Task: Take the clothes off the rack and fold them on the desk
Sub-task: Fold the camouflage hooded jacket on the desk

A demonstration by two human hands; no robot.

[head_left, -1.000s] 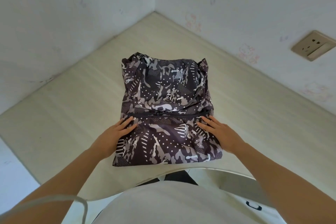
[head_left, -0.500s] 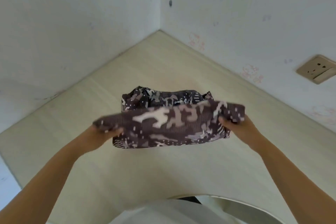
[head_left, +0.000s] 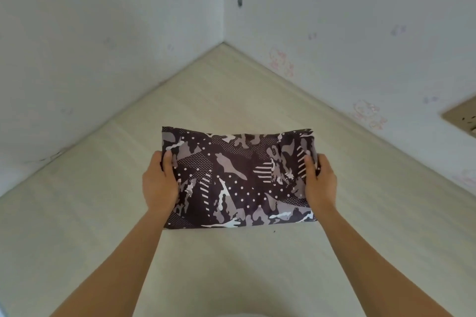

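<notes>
Folded camouflage garment point(head_left: 239, 177) on the desk point(head_left: 231, 270), between the person and the wall corner, its long axis running left to right. The left hand point(head_left: 159, 184) grips its left short end and the right hand point(head_left: 321, 184) its right short end, thumbs on top (neither hand nearer, the hold symmetric). Fingers under the cloth are hidden, so whether the bundle rests fully on the desk or is held just clear cannot be told; the rack is out of view.

One wide head-worn camera looks forward and down, close over the desk point(head_left: 231, 100), wall corner point(head_left: 223, 13) at 12 o'clock.
</notes>
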